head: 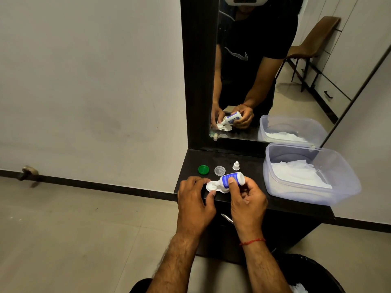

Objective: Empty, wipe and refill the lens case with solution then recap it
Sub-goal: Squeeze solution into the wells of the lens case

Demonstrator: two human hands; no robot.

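From the head camera, the right hand (246, 199) pinches the solution bottle (231, 180) between thumb and fingers, its long axis tilted, nozzle pointing down-left into the lens case (211, 186). The left hand (195, 199) grips the case's left edge with thumb and fingers. Just beyond the hands lie a green cap (203, 169), a clear cap (219, 170) and the bottle cap (236, 166).

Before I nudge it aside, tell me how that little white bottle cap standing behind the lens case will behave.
The white bottle cap stands upright on a flared base, so a gentle push probably slides it. It looks small and hollow, likely very light, and a quick flick could tip it. Once on its side, its round tapered shape may roll in a curve on the smooth dark counter.
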